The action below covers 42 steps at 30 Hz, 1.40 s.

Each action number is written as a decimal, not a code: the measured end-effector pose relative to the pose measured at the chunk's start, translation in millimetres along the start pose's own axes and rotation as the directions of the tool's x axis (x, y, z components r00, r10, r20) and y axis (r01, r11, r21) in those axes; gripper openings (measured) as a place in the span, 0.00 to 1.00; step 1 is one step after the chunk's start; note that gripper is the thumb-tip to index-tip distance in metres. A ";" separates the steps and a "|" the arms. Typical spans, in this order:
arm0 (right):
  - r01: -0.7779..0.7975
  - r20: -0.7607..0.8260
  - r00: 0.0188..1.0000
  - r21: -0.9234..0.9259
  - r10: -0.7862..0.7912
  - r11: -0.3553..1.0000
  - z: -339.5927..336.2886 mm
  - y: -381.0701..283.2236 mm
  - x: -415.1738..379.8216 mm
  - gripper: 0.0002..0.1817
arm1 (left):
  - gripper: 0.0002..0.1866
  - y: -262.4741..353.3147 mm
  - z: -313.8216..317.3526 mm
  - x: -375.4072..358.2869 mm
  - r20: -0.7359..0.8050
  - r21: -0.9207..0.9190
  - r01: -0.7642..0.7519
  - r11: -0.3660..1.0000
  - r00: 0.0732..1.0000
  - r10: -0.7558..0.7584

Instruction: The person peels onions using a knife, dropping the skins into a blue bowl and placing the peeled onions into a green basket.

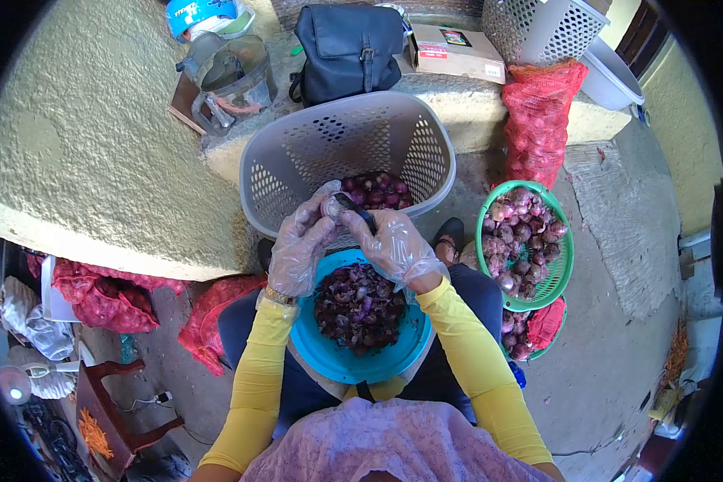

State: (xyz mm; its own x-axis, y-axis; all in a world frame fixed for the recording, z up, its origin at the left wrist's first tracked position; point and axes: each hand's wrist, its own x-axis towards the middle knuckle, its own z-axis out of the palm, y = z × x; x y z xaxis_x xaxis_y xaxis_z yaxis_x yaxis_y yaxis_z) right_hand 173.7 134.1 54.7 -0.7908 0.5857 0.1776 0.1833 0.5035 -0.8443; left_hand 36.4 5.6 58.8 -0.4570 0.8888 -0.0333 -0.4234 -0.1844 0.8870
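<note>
Both my hands wear clear plastic gloves and meet over the near rim of the grey laundry basket (267,210). My left hand (299,245) is closed around an onion (331,210), its pale cut-looking end showing. Against that onion, my right hand (399,245) grips a small black-handled knife (355,210); its blade is hard to make out. Purple onions (377,189) lie at the bottom of the basket. Below my hands, between my legs, a blue basin (305,337) holds a heap of dark onion skins (357,309).
To the right stands a green basket (569,269) of onions, with another partly under it. Red mesh sacks (542,120) of onions stand at right and lie at left. On the ledge ahead are a black backpack (349,52), a cardboard box (458,55) and a metal bucket (245,76).
</note>
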 end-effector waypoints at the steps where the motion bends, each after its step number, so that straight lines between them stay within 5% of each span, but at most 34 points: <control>1: 0.000 0.001 1.000 0.000 0.000 1.000 -1.9 -0.6 -0.8 0.28 | 0.28 -0.4 1.1 -0.8 -0.001 0.000 0.000 1.000 1.000 0.000; 4: 0.090 0.042 0.995 -0.072 -0.087 0.993 -5.2 2.1 -4.7 0.29 | 0.29 -1.7 0.6 -2.5 0.008 -0.022 -0.032 0.999 0.999 0.033; 6: 0.343 0.004 0.930 -0.374 -0.369 0.861 -0.5 7.4 -2.8 0.31 | 0.28 -2.4 -4.9 0.4 0.035 -0.083 0.016 0.996 0.999 -0.013; 7: 0.345 0.005 0.929 -0.374 -0.370 0.861 -3.5 3.3 -0.7 0.31 | 0.28 -3.1 -6.4 1.0 0.035 -0.083 0.015 0.996 0.999 -0.012; 8: 0.049 0.083 0.996 -0.153 -0.037 0.987 -8.7 -1.1 2.0 0.33 | 0.28 -3.8 -7.7 1.2 0.033 -0.082 0.009 0.997 0.999 -0.006; 9: -0.290 0.229 0.934 0.038 0.274 0.956 -14.7 -10.3 3.7 0.34 | 0.29 -2.5 -6.7 1.4 0.033 -0.081 0.005 0.997 0.999 -0.002; 16: -0.378 0.337 0.889 0.155 0.310 0.913 -25.2 -15.7 1.9 0.38 | 0.35 1.9 -7.7 1.0 0.110 -0.016 -0.003 1.000 0.994 0.005; 22: -0.263 0.370 0.908 0.131 0.200 0.956 -51.5 -25.7 -15.4 0.33 | 0.29 16.9 -9.4 1.3 -0.027 -0.025 -0.026 0.999 0.999 0.026; 24: 0.031 0.401 0.915 0.006 -0.031 1.000 -49.8 -12.0 -24.2 0.29 | 0.27 17.3 -13.7 2.6 -0.079 -0.079 -0.039 0.996 0.996 0.033; 25: -0.002 0.527 0.841 -0.220 0.120 0.976 -46.4 -3.1 -23.5 0.38 | 0.27 17.9 -15.3 2.9 -0.084 -0.080 -0.044 0.996 0.996 0.038; 28: -0.074 0.481 0.815 -0.467 0.323 0.881 -38.7 -9.4 -30.3 0.38 | 0.27 18.1 -16.8 3.4 -0.070 -0.084 -0.039 0.996 0.997 0.033; 33: 0.063 0.476 0.853 -0.501 0.213 0.863 -27.8 -8.5 -26.7 0.35 | 0.27 13.9 -17.0 4.7 -0.037 -0.112 -0.019 0.994 0.999 0.015; 36: 0.115 0.546 0.780 -0.606 0.307 0.787 -26.4 -12.8 -26.1 0.32 | 0.26 9.4 -19.4 5.0 -0.032 -0.141 -0.042 0.989 0.999 0.038; 42: 0.181 0.478 0.871 -0.526 0.113 0.831 -6.8 23.6 -39.2 0.33 | 0.28 7.1 -16.8 4.6 0.012 -0.032 -0.104 0.994 0.994 0.105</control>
State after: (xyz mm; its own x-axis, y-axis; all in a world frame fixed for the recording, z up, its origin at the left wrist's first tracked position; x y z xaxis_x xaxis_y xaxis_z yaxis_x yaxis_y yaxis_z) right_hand 213.0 127.3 31.2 -0.9472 0.2638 -0.1821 0.3166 0.8585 -0.4034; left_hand 18.1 1.4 57.3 -0.4894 0.8696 0.0651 -0.3985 -0.2895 0.8703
